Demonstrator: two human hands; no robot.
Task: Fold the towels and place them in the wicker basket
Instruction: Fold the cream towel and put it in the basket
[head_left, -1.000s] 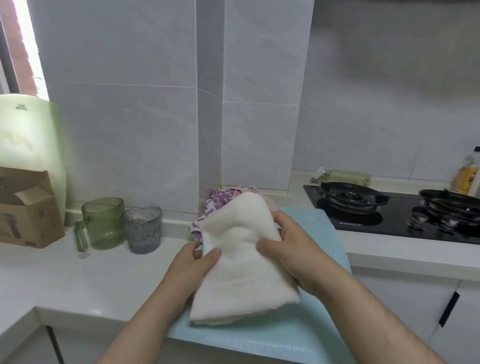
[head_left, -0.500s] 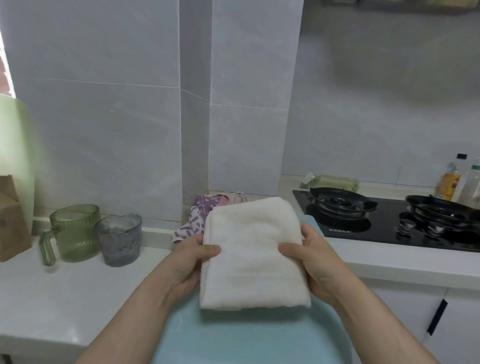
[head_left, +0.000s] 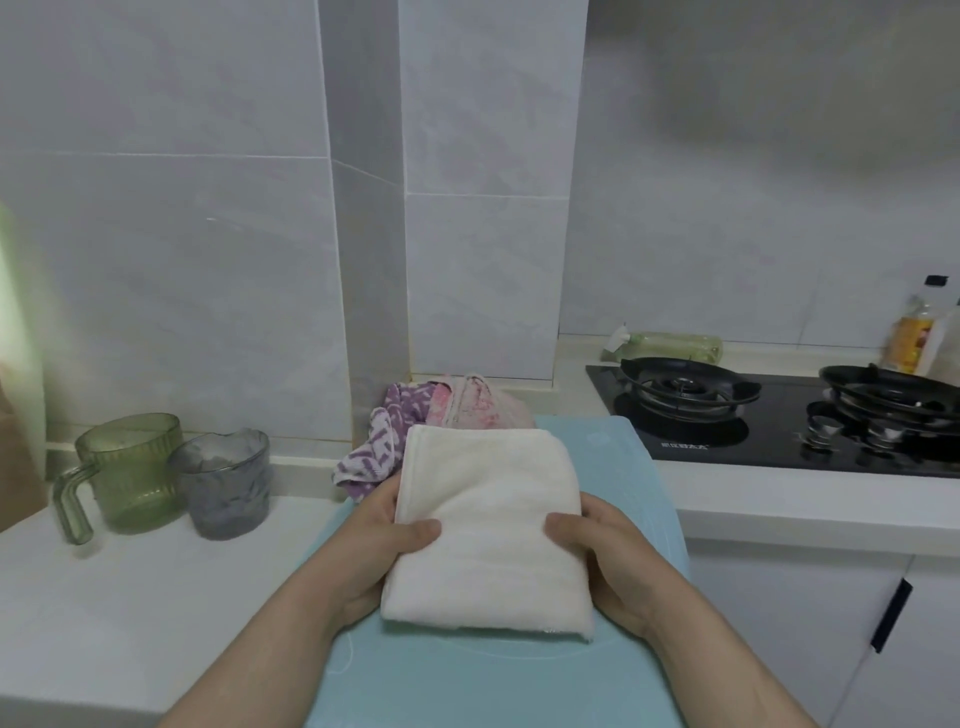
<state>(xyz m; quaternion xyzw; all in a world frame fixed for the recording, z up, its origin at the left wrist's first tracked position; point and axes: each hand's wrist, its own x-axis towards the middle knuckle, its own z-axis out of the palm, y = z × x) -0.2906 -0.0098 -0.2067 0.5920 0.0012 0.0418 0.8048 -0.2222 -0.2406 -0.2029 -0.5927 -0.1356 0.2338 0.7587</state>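
A folded cream towel (head_left: 488, 525) is held over a light blue mat (head_left: 467, 680) on the counter. My left hand (head_left: 382, 540) grips its left edge, thumb on top and fingers underneath. My right hand (head_left: 597, 551) grips its right edge the same way. Behind the towel, against the wall, lie a purple-patterned towel (head_left: 376, 447) and a pink towel (head_left: 472, 405) in a loose heap. No wicker basket is in view.
A green glass mug (head_left: 127, 473) and a grey glass cup (head_left: 226, 483) stand on the white counter (head_left: 104, 597) at the left. A black gas hob (head_left: 789, 421) lies at the right, with bottles (head_left: 919, 332) behind it. A brown box edge (head_left: 15, 457) shows at far left.
The cream towel was tilted up a second ago; both hands have levelled it flat and brought it lower and nearer. The camera has shifted right.
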